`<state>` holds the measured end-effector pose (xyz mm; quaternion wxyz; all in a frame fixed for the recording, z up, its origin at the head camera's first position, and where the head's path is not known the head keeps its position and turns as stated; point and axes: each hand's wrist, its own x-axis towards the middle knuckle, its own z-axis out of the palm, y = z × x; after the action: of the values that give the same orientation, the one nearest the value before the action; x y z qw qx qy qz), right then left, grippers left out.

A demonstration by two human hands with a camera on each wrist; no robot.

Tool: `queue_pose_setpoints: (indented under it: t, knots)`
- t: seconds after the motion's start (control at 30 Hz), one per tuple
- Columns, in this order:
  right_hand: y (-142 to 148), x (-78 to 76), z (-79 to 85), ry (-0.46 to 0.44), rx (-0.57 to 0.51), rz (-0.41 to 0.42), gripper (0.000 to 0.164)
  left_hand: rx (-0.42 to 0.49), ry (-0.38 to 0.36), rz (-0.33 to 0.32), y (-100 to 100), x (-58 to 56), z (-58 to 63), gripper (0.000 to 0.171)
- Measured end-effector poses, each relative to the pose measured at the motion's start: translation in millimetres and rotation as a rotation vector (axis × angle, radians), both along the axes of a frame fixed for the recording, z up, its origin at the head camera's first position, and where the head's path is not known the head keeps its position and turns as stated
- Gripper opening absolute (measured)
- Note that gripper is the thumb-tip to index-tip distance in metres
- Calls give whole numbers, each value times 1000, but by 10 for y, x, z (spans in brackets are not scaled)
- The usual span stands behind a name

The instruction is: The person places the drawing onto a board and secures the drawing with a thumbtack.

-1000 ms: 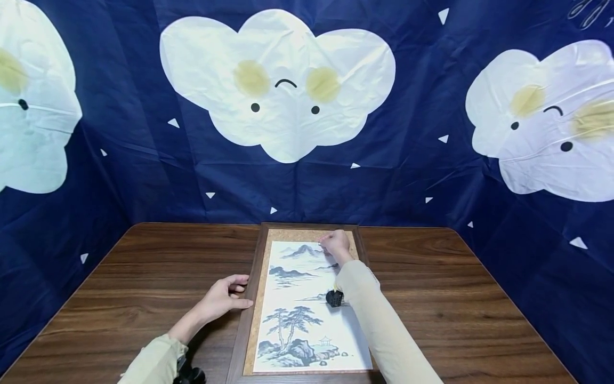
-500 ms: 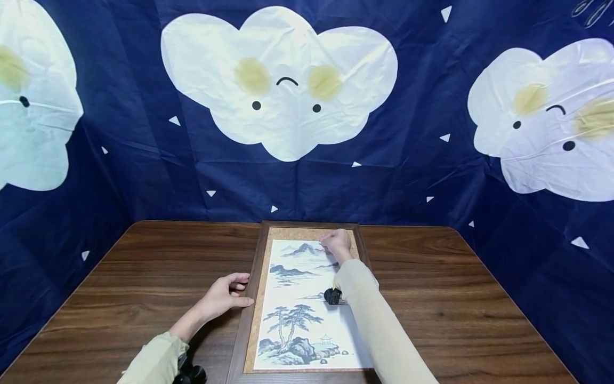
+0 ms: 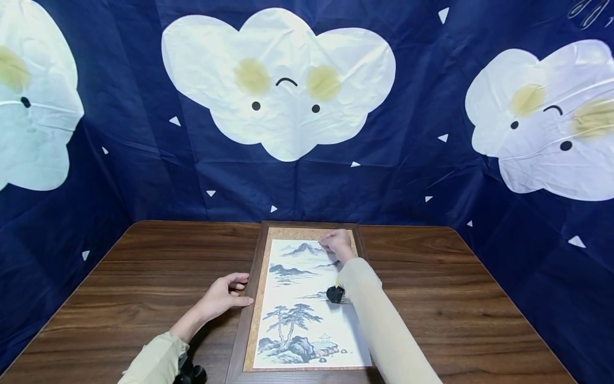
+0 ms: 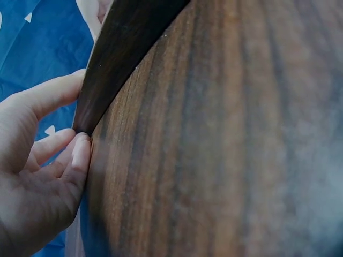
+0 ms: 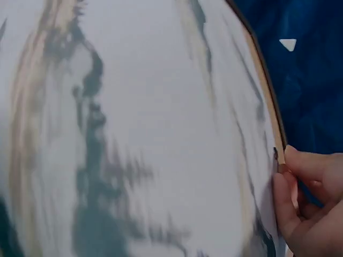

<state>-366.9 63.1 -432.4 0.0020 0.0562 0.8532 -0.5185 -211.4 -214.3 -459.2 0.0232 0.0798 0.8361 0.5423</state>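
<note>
A tall brown-framed cork board (image 3: 292, 233) lies on the table, carrying a white paper landscape print (image 3: 288, 256) with trees, rocks and mountains. My left hand (image 3: 220, 297) rests at the board's left side, thumb over the frame and loosely bent fingers against its edge. In the left wrist view its fingertips touch the dark frame (image 4: 110, 59). At the print's top edge, right of middle, my right hand (image 3: 339, 244) pinches a small dark-tipped thing (image 5: 276, 153) between thumb and forefinger. I cannot tell its kind, as the fingers hide most of it.
The wood-grain table (image 3: 431, 293) spreads to both sides of the board. Behind and beside it hangs a dark blue cloth (image 3: 408, 181) with white clouds and triangles. A black wrist camera (image 3: 334, 294) hangs from my right sleeve over the print.
Both hands keep nearly the same places on the board. The right forearm and wrist camera shift very slightly; the print stays flat on the cork.
</note>
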Motion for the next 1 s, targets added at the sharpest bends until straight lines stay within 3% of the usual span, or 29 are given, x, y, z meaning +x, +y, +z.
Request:
queue_pose_setpoints:
  t: [0.1,0.2,0.53,0.7,1.0]
  knots:
    - [78,-18,-10,-41,-134,73,12,3,-5,-3,3,-1,-1,62]
    - [186,0,2,-39,-161,165,20,5,-7,-10,6,-2,2,62]
    - [611,185,135,38,-48,402,30,-3,1,-18,-1,-3,17,61]
    - [812,302,170,78,12,426,32,-3,6,-29,0,-10,24,62]
    - [1124,491,255,121,-51,368,34,-14,14,-26,-15,-18,1,62]
